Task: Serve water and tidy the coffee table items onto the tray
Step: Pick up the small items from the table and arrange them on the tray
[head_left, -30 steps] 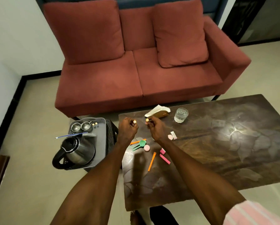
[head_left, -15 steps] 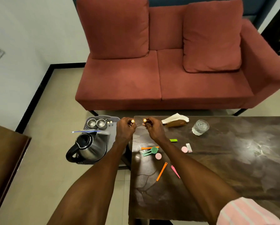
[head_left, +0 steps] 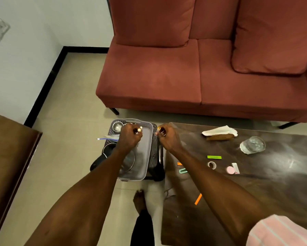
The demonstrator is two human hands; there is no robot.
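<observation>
Both hands pinching small yellow-tipped items over the tray side.
Left hand point(head_left: 129, 137) pinches one above grey tray point(head_left: 147, 139); right hand point(head_left: 167, 139) pinches another at table point(head_left: 255, 201) edge, just beside tray. Water glass point(head_left: 252, 145), clips, pink disc point(head_left: 230, 169) on table; kettle point(head_left: 103, 158) in tray.

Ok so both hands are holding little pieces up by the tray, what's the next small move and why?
Probably lower the left hand and release its small piece into the grey tray. That hand is already over the tray's bare floor, while the right hand with its own piece hangs just past the tray's rim, over the coffee table edge.
</observation>
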